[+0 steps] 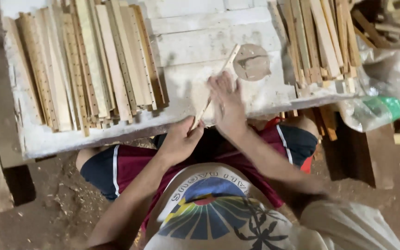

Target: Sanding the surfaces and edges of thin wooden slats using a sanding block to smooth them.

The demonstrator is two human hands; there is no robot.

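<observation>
A thin wooden strip (225,62) lies slanted on the white worn workbench (195,32), its near end over the front edge. My left hand (180,140) grips that near end at the bench edge. My right hand (227,103) lies flat on the strip's middle, fingers pointing away from me, covering that part of it. The strip's far end shows beside a round brownish patch (252,61) on the bench top.
A wide stack of long wooden slats, some with rows of small holes (84,65), covers the bench's left. Another slat stack (322,39) sits at the right. A clear plastic bag (383,90) hangs beyond it. Sawdust covers the dirt floor (56,203).
</observation>
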